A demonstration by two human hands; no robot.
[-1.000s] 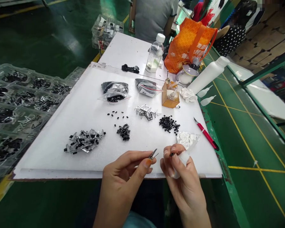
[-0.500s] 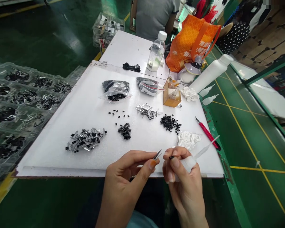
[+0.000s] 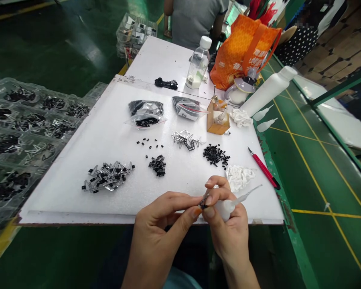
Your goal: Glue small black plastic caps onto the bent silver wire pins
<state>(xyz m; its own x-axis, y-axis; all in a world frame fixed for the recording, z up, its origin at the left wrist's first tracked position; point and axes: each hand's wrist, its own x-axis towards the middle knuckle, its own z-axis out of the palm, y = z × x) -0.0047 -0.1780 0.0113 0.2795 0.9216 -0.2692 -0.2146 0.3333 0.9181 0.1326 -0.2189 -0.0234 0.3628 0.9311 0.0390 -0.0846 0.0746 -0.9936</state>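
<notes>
My left hand [image 3: 161,228] pinches a small silver metal piece [image 3: 202,200] between thumb and forefinger. Against it, the thumb and forefinger of my right hand [image 3: 231,233] press a tiny black part [image 3: 203,206]; fingertips hide most of the contact. A translucent squeeze bottle [image 3: 225,208] with a thin nozzle is also tucked in my right hand, its tip pointing up and right. Beyond the hands lie a pile of black parts [image 3: 215,155], bare metal frames [image 3: 186,140], a small cluster of black parts [image 3: 157,165] and a heap of metal pieces with black ends [image 3: 110,176].
A red craft knife [image 3: 263,167] and crumpled white tissue [image 3: 240,177] lie at right. Farther back are zip bags [image 3: 147,114], a wooden box [image 3: 218,125], a white bottle [image 3: 267,91] and an orange bag [image 3: 243,54]. Compartment trays [image 3: 39,124] stand left. A person [image 3: 195,24] sits beyond the table.
My right hand has moved left to my left hand, bringing the black part against the metal piece. The squeeze bottle has shifted left with it. My left hand has barely moved.
</notes>
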